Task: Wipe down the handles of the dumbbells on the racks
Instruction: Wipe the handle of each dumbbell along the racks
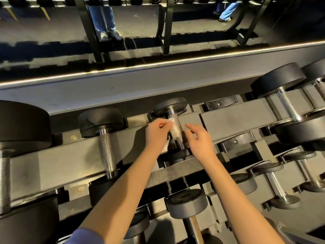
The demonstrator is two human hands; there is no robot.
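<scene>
1. Head camera, looking down over the rack (219,118): a small dumbbell (169,106) lay in its cradle at the middle of the upper tier. Its metal handle (178,126) ran toward the person, which left the grip open to reach from both sides.
2. The left hand (157,133) pinched a white cloth (173,129) between thumb and curled fingers and held it against the left side of that handle, apparently so the fabric could wrap and rub the knurled metal. A loose tail of cloth hung below the hand.
3. The right hand (200,140) hovered just beside the handle's right side, fingers loosely bent and apart, gripping nothing that showed. It seemed poised to catch the cloth's far edge or steady the weight. Whether its fingertips touched the metal could not be told.
4. A larger dumbbell (107,150) sat just to the left with its handle bare, and heavier ones (288,106) were racked to the right, likely awaiting the same treatment. The job looked far from finished.
5. Beyond the rack, legs in jeans (103,18) appeared on the dark floor.
</scene>
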